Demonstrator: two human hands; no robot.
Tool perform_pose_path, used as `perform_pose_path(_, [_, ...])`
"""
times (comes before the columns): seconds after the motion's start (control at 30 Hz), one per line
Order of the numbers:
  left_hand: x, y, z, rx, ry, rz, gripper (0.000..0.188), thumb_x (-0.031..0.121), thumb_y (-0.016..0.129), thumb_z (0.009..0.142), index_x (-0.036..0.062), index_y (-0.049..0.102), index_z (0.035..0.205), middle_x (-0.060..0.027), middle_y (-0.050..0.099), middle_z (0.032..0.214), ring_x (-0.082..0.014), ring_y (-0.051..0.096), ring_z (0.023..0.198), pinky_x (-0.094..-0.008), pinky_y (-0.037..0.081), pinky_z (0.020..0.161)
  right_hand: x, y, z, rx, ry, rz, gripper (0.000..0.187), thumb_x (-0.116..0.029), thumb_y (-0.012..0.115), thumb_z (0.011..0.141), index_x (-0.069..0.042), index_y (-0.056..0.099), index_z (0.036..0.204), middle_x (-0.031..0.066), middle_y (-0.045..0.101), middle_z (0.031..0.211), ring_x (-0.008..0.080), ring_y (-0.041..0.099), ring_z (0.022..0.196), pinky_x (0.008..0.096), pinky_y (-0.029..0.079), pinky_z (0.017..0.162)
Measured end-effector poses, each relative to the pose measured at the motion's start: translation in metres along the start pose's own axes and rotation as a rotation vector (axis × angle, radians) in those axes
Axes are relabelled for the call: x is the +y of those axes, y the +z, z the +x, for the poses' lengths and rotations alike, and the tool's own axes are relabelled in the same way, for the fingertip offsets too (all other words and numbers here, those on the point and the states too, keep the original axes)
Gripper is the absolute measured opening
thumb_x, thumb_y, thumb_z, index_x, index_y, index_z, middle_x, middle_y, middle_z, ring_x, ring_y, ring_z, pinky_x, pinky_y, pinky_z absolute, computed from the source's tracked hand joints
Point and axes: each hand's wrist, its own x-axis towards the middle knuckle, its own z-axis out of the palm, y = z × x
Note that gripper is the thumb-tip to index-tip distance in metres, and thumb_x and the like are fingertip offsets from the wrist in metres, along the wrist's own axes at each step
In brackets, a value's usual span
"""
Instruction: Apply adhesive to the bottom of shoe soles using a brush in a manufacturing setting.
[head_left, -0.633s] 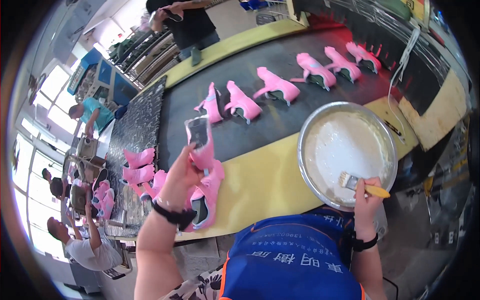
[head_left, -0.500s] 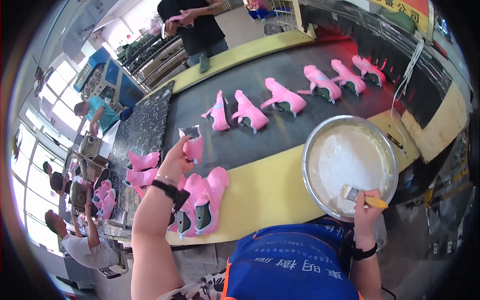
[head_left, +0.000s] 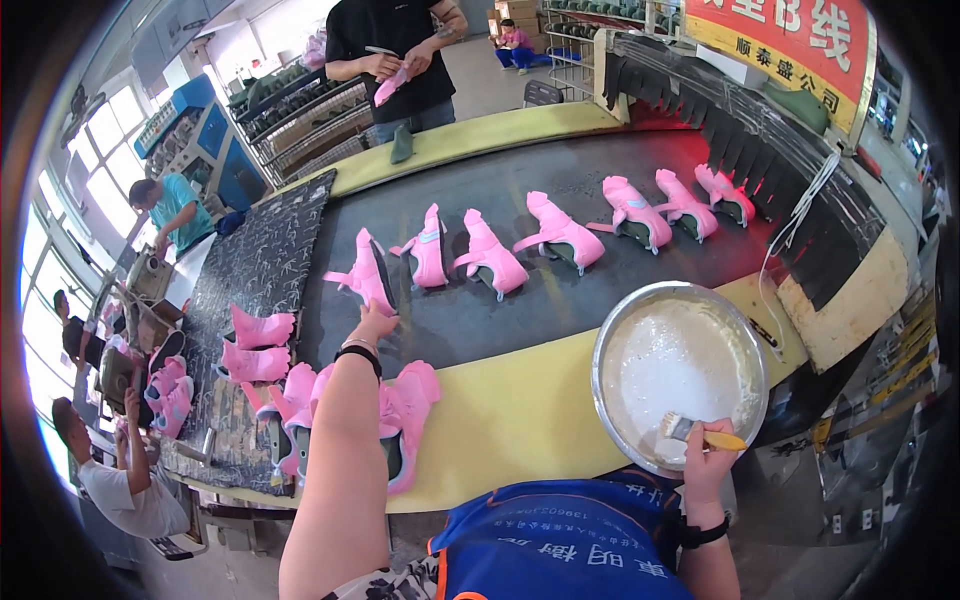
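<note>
My left hand (head_left: 377, 320) reaches over the dark belt, its fingers closed on the lower end of a pink shoe upper (head_left: 362, 268). That upper lies or hovers just at the belt; which of the two I cannot tell. In my right hand (head_left: 708, 465) is a paintbrush (head_left: 712, 437) with a yellow handle. Its pale bristles rest over the white liquid (head_left: 675, 370) inside a round metal basin (head_left: 601, 375). A row of several pink uppers (head_left: 492, 255) runs along the belt to the right. More uppers (head_left: 408, 400) stand beside my left forearm, which partly hides them.
The belt (head_left: 450, 330) enters a black-curtained opening (head_left: 690, 120) glowing red. Yellow ledges (head_left: 520, 400) border it. Two uppers (head_left: 255, 345) sit on the black textured surface at left. Across the belt, a person (head_left: 390, 60) holds a pink piece. Other people (head_left: 130, 480) work at left.
My left hand has carried the upper forward onto the belt, where it now lines up left of the others. The brush stays in the basin. The view has shifted slightly.
</note>
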Motion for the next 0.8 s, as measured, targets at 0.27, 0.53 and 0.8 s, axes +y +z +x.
perform_pose_path(0.27, [0.037, -0.03, -0.068, -0.239, 0.153, 0.177, 0.074, 0.063, 0.063, 0.086, 0.0019, 0.07, 0.126, -0.0195, 0.065, 0.135, -0.0363, 0.064, 0.122, -0.0428, 0.048, 0.104, -0.004, 0.001, -0.001, -0.035, 0.046, 0.019, 0.017, -0.004, 0.066, 0.094, -0.002, 0.051, 0.085, 0.0021, 0.053, 0.077, 0.009, 0.051, 0.073, 0.0256, 0.043, 0.064])
perform_pose_path(0.53, [0.065, -0.055, -0.165, -0.275, 0.506, 0.056, 0.07, 0.065, 0.055, 0.094, 0.0018, 0.071, 0.119, -0.0184, 0.071, 0.12, -0.0357, 0.069, 0.104, -0.0451, 0.053, 0.093, 0.002, -0.002, -0.006, 0.017, 0.061, 0.013, 0.014, -0.003, 0.066, 0.093, -0.003, 0.053, 0.087, 0.0039, 0.054, 0.078, 0.0112, 0.052, 0.074, 0.0277, 0.044, 0.069])
perform_pose_path(0.8, [-0.037, -0.02, -0.286, 0.063, 0.062, -0.938, 0.049, 0.041, 0.049, 0.105, 0.0058, 0.054, 0.139, -0.0092, 0.068, 0.098, -0.0188, 0.065, 0.083, -0.0311, 0.053, 0.074, -0.016, 0.001, 0.0, 0.091, 0.171, 0.253, 0.016, -0.005, 0.071, 0.093, -0.005, 0.056, 0.089, 0.0021, 0.062, 0.071, 0.0083, 0.06, 0.059, 0.0248, 0.048, 0.053])
